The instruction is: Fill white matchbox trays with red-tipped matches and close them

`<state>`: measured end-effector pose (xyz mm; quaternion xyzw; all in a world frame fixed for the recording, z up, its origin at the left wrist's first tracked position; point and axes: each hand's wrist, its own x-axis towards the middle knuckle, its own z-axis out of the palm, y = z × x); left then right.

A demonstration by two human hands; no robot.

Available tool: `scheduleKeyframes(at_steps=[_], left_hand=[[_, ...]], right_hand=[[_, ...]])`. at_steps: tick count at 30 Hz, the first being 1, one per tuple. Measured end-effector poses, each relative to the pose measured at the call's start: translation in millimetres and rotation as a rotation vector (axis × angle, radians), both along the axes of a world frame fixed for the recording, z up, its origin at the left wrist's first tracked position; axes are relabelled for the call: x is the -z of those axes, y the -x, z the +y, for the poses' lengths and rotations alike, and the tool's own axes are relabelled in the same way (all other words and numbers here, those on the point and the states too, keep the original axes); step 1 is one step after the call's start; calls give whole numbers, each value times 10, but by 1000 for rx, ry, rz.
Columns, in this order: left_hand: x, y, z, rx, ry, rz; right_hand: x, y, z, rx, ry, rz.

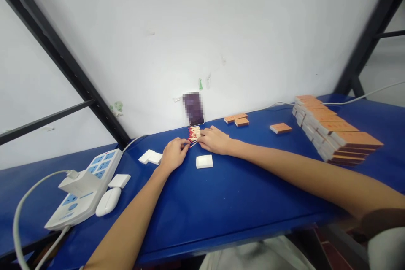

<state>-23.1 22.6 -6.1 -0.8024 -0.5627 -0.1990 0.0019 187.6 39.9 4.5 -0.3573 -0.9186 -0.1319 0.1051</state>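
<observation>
On the blue bench (234, 202), a small pile of red-tipped matches (194, 134) lies near the wall (262, 42), just in front of a phone (193, 107) that leans upright against it. The matches lie mostly side by side, red heads toward the left, with a few sticks askew at the near edge. The left hand (174, 152) rests on the bench at the near left of the pile, its fingers bent toward the heads; the right hand (215, 140) lies at the other side, its fingers at the plain ends of the sticks. Whether either hand's fingers are clamped on a match or merely touching, I cannot tell, as the tips are too small and partly hidden. Between the forearms, nearer the person, sits a white tray (204, 161); two white pieces (155, 158) lie just left of the left hand. Farther left are a power strip (109, 164) with a charger (82, 182) plugged in, a white block (119, 180) and an earbud case (108, 201). To the right, two orange boxes (241, 122) touch near the wall, a single box (280, 128) lies apart, and a long stack (357, 139) stands beyond.
</observation>
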Motion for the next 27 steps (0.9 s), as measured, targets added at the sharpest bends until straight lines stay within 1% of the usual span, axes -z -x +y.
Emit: scheduleKeyframes(at_steps=[4, 9, 13, 17, 20, 23, 25, 27], left_hand=[[-6, 5, 22, -7, 14, -43], [-1, 19, 26, 2, 62, -95], [-10, 15, 49, -28, 83, -118], [-31, -4, 127, -69, 92, -47], [-34, -8, 181, -103, 105, 38], [-28, 3, 187, -83, 84, 47], [-30, 9, 164, -46, 73, 23], [-42, 9, 135, -8, 61, 6]], right_hand=[[2, 3, 5, 22, 6, 22], [1, -15, 12, -15, 26, 52], [0, -11, -3, -19, 24, 73], [-2, -11, -11, -26, 33, 46], [-13, -81, 17, -38, 18, 64], [-50, -200, 65, -61, -28, 30], [-84, -254, 84, -44, -111, -12], [-104, -250, 81, -10, -196, -3]])
